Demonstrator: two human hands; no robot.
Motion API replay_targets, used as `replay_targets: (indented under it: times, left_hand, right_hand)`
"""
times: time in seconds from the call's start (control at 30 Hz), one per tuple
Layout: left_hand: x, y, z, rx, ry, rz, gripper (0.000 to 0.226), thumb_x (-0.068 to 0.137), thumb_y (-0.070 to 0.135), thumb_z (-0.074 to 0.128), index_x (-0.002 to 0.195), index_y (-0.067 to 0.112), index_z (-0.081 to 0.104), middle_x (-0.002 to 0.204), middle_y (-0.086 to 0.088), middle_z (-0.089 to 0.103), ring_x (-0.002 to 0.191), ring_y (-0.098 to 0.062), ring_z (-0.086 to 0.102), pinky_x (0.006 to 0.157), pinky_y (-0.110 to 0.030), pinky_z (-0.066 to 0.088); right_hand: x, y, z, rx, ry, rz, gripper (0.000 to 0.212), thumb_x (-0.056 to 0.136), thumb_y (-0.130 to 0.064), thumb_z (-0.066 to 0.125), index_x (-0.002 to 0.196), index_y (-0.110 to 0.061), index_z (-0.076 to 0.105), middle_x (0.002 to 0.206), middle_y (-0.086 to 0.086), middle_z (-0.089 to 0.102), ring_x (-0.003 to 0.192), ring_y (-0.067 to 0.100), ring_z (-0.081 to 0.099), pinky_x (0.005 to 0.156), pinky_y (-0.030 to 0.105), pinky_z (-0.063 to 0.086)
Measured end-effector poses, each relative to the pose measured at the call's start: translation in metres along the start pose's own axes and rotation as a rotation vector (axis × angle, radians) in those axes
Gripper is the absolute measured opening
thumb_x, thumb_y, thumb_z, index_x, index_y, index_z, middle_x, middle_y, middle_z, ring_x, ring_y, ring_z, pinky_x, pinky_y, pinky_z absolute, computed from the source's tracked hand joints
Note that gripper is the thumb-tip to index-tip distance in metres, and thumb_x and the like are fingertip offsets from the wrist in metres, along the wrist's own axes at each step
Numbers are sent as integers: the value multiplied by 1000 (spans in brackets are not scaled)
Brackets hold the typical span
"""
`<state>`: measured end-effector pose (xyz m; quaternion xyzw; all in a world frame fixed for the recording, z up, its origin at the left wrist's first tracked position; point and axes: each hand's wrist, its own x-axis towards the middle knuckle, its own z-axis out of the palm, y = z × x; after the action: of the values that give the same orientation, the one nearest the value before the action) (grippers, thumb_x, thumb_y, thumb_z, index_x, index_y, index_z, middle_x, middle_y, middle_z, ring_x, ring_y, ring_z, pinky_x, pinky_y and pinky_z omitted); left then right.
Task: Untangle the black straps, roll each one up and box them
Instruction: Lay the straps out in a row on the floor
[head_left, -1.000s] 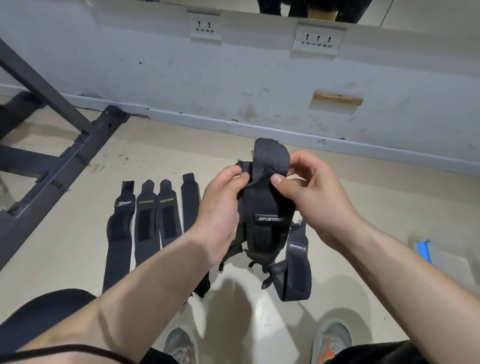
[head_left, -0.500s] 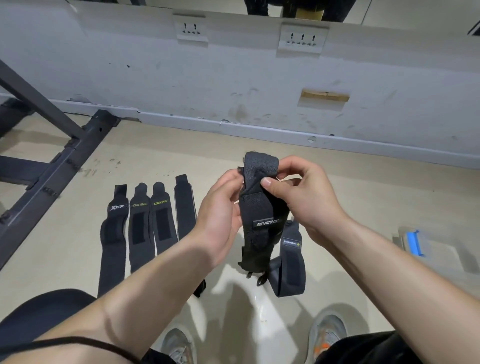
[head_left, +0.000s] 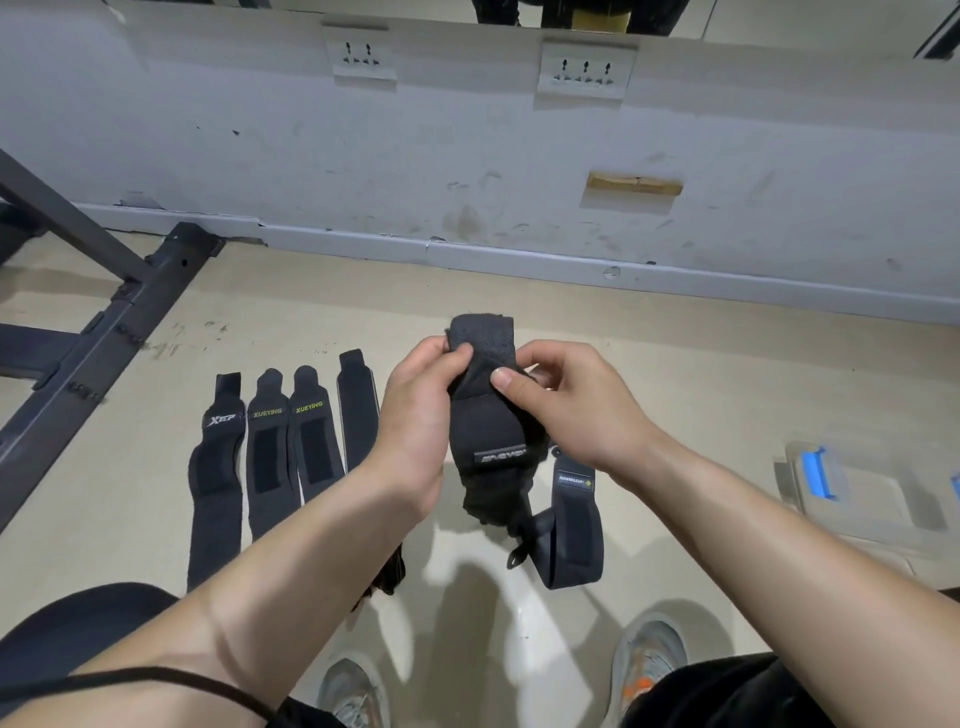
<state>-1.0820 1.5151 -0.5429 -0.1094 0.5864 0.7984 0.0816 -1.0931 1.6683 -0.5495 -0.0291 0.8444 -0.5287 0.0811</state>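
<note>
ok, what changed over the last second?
Left hand moved its thumb onto the front of the held strap, next to the right hand's thumb, pinching the top end. Both hands kept their grip; a second strap hangs tangled below. The four flat straps and the box stayed put.

I see left hand (head_left: 421, 415) and right hand (head_left: 566, 400) pinching the top of a tangled strap bundle (head_left: 485, 421), tails dangling. Four straps (head_left: 267, 457) lie flat, side by side, on the floor (head_left: 675, 374) at left. Clear box (head_left: 852, 488) at right.
</note>
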Motion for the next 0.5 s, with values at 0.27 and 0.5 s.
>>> replay_targets:
  times: [0.27,0.5]
  left_hand:
    - [11,6,-7,47,71,79,14,105,16,54,99,10,66,92,-6,77,78,-26,70,80,-44,60]
    - [21,6,-13,-32,154,32,29,110,20,44,108,1,65,93,-9,77,72,-19,71,70,-35,60]
  right_hand:
    - [-7,3,13,120,-108,39,42,80,-63,61,89,-22,68,89,16,72,72,25,64,81,55,54]
    - [-8,7,24,265,-199,61,16,100,-27,62,100,-12,68,88,2,74,81,15,68,80,40,53]
